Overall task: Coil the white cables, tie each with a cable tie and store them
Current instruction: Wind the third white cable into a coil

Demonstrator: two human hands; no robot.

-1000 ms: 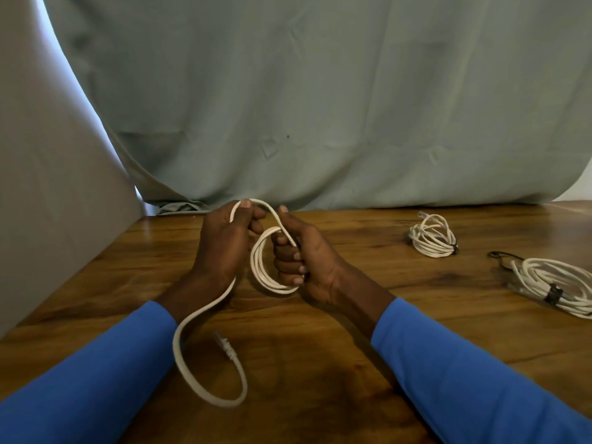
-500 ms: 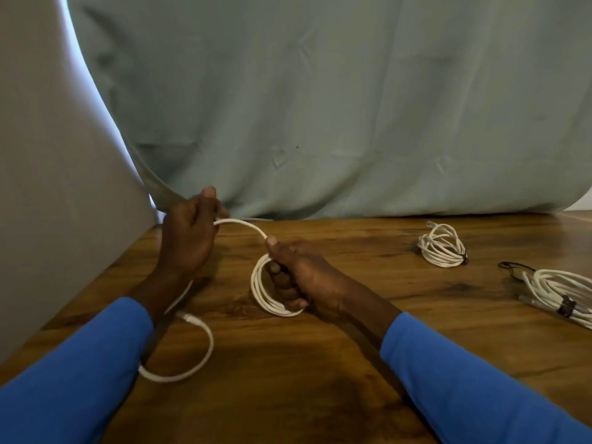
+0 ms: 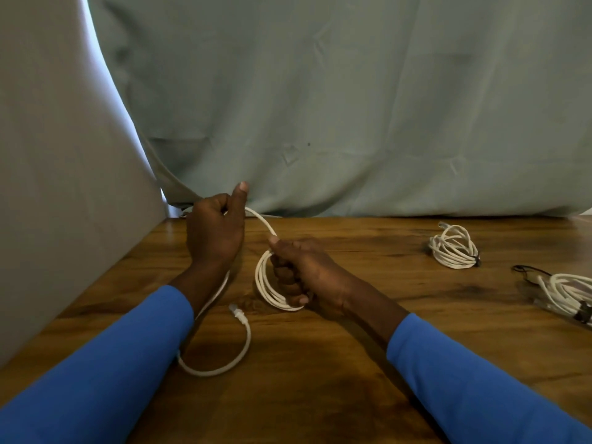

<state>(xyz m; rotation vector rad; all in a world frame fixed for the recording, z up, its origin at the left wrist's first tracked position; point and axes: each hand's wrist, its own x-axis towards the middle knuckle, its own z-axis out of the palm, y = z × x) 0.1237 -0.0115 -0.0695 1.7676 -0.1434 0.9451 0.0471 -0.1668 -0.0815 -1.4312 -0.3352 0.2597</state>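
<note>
a grey-green cloth (image 3: 352,107) is hung behind a wooden surface (image 3: 352,363). the right hand (image 3: 307,270) is closed round the part-wound turns of a white cable (image 3: 264,283), held low over the surface at centre. the left hand (image 3: 216,229) is curled round the free run of the same cable, thumb raised, up and left of the turns. two finished bundles are laid at the far right, well apart from the hands: a tied coil (image 3: 453,248) and a second bundle (image 3: 563,291) with a dark tie (image 3: 581,310) round it. no box or bin is shown, so the storage place cannot be told. the loose tail (image 3: 224,368) is looped on the surface by the left forearm and is ended by a small plug (image 3: 236,312).

judgement: the cable is taken to be light, limp yet springy, and rather slick. the turns are likely to spring open unless pinched together at one side. the strand is best taken near the turns, not by the plug.
</note>
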